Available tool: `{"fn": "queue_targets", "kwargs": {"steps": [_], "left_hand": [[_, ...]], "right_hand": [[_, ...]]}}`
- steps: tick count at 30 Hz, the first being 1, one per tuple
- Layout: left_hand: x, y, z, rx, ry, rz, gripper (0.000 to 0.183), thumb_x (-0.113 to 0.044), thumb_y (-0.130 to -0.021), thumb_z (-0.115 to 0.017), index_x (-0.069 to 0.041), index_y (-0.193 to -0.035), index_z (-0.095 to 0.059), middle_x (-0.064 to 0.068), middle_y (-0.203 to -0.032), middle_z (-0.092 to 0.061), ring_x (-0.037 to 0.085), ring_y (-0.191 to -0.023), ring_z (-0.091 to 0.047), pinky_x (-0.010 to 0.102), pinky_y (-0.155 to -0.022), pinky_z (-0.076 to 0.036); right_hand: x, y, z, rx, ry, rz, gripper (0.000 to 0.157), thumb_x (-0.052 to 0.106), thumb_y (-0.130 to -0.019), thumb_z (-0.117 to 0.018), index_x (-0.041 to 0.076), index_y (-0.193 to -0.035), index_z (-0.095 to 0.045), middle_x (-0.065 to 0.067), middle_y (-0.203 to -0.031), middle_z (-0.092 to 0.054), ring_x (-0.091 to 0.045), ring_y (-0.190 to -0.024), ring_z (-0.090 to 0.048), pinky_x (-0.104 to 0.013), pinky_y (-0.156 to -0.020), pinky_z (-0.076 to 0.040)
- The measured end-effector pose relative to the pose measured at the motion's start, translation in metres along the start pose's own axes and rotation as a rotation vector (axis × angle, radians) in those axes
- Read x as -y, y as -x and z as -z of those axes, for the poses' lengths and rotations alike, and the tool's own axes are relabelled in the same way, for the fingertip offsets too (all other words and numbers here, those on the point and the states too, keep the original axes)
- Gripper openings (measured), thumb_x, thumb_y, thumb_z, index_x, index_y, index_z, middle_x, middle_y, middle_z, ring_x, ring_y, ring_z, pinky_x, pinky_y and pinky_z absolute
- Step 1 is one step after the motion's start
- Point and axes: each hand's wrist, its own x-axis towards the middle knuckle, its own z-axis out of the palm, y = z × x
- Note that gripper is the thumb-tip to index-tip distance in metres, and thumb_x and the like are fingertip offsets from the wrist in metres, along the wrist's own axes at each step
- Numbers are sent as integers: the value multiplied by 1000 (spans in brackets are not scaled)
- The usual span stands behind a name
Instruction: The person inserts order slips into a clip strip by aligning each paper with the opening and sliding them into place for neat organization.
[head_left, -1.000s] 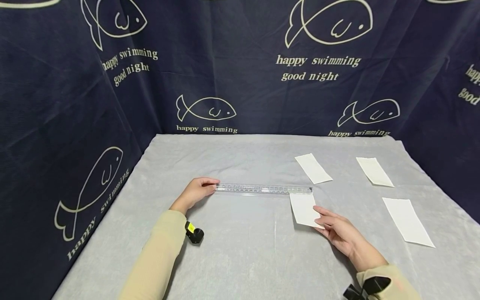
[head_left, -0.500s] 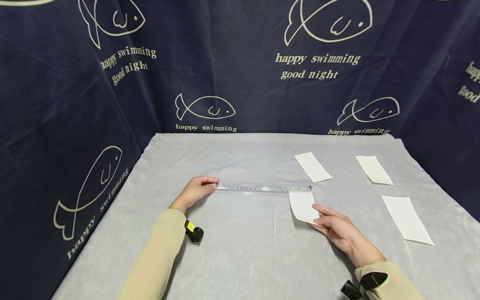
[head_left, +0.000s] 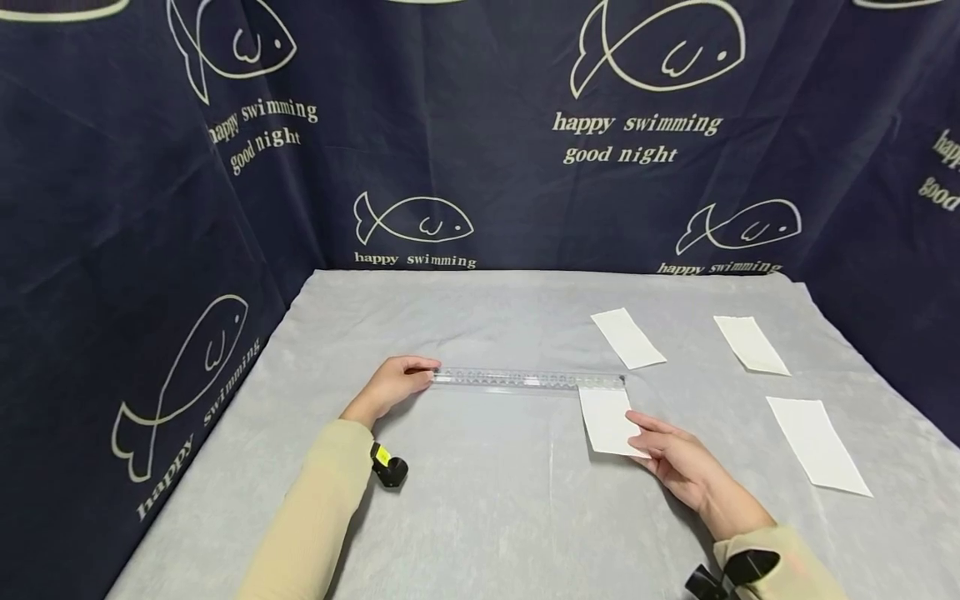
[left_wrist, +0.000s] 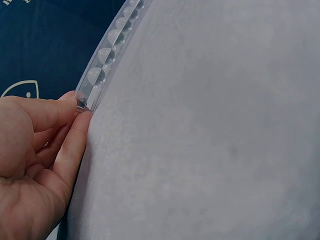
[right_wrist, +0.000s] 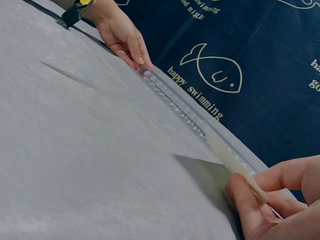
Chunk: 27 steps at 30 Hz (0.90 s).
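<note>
A long clear plastic case (head_left: 517, 379) with a row of rounded bumps spans the middle of the table in the head view. My left hand (head_left: 387, 387) pinches its left end between thumb and fingers; the left wrist view shows the same grip, with the domed compartments (left_wrist: 97, 76) running away from the fingertips. At the case's right end, a white paper slip (head_left: 609, 421) meets its near edge. My right hand (head_left: 678, 462) pinches that slip's lower right corner. Seen from the right wrist, the slip (right_wrist: 232, 160) stands raised and tilted, casting a shadow on the cloth.
Three more white slips lie flat on the right: one behind the case (head_left: 628, 338), one farther right (head_left: 752, 345) and one nearer (head_left: 819, 446). Grey cloth (head_left: 480, 508) covers the table. A dark blue fish-printed curtain (head_left: 517, 167) hangs along the back and sides.
The slip's lower part bowed up slightly half a second ago and looks flatter now. Both hands keep their holds in nearly the same places; the whole view has shifted a little.
</note>
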Motion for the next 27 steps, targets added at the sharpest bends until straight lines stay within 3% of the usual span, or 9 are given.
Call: {"fn": "queue_targets", "kwargs": {"steps": [3, 7, 17, 24, 27], "left_hand": [[0, 0, 0, 5, 17, 0, 26, -2, -89, -59, 1, -115, -64, 16, -112, -61, 21, -98, -58, 27, -85, -49], [1, -2, 0, -2, 17, -7, 26, -2, -89, -60, 1, -115, -65, 16, -111, -62, 20, -97, -58, 27, -84, -49], [4, 0, 0, -7, 17, 14, 25, -4, -90, -61, -3, -113, -67, 11, -110, -63, 18, -98, -59, 28, -84, -49], [1, 1, 0, -13, -15, 12, 24, -6, -89, -62, -6, -113, -68, 9, -111, -62, 19, -101, -57, 30, -86, -48], [0, 1, 0, -9, -2, 12, 25, -5, -89, -61, -4, -113, -67, 10, -111, -62, 19, -101, -57, 29, -86, -49]], "right_hand": [[0, 1, 2, -3, -10, -11, 54, -10, -84, -53, 4, -136, -43, 0, -99, -60, -7, -87, -60, -24, -80, -51], [2, 3, 6, 14, -49, -11, 37, -10, -85, -53, 16, -108, -64, 0, -101, -59, -7, -88, -60, -27, -83, -50], [4, 7, 23, 82, -101, -30, 29, -3, -94, -45, 19, -95, -64, 2, -99, -66, -13, -92, -63, -27, -83, -50], [9, 7, 37, 168, -263, -15, 33, -7, -95, -37, 9, -98, -66, -12, -101, -66, -21, -96, -63, -32, -89, -47], [11, 5, 41, 167, -318, -27, 33, -7, -95, -35, 6, -97, -66, -16, -102, -65, -25, -96, -62, -35, -93, -45]]}}
